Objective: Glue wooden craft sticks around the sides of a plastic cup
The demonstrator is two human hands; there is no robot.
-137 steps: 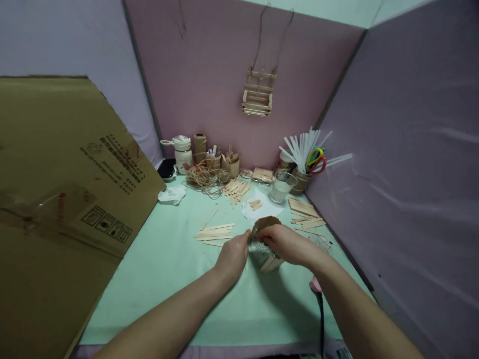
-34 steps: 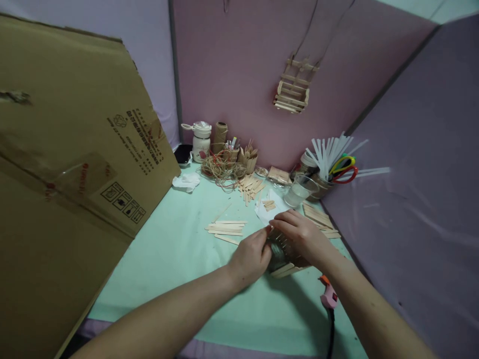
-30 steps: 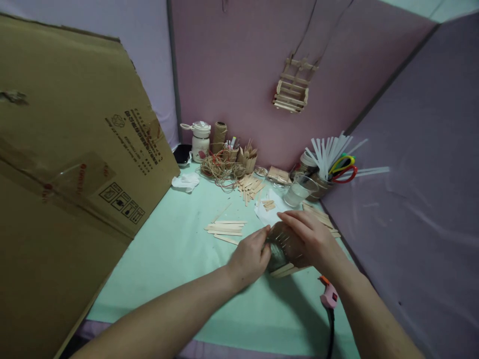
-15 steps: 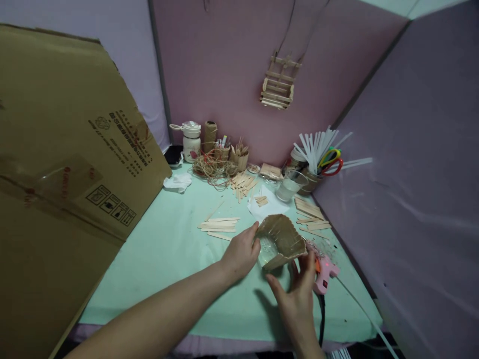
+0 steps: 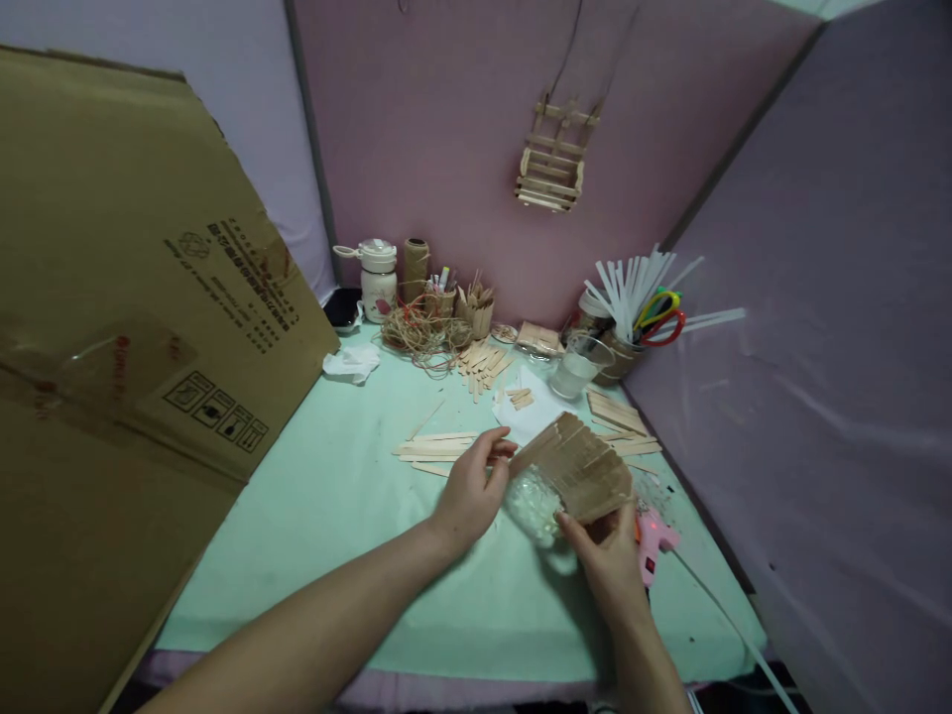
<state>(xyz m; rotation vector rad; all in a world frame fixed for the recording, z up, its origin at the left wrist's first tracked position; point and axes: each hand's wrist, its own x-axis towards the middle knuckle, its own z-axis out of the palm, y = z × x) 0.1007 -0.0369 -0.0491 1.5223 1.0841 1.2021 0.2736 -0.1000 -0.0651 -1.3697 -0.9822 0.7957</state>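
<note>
Both hands hold a glass jar (image 5: 536, 504) partly clad in wooden craft sticks (image 5: 578, 466), lifted a little above the green table (image 5: 342, 496) and tilted. My left hand (image 5: 468, 488) grips its left side, fingers curled round the edge of the stick cladding. My right hand (image 5: 606, 551) holds it from below at the near right, fingertips on the sticks. A pink glue gun (image 5: 653, 540) lies on the table just right of my right hand, its cord running off to the near right.
Loose craft sticks (image 5: 435, 451) lie left of the jar, more (image 5: 617, 421) at the right. A clear cup (image 5: 578, 365), a holder with scissors and white strips (image 5: 632, 312), twine (image 5: 420, 332) and a white bottle (image 5: 378, 278) line the back. A cardboard sheet (image 5: 126, 327) leans at left.
My right hand left the top of the jar and went under its near right side. The jar has been lifted and turned so the stick cladding faces up.
</note>
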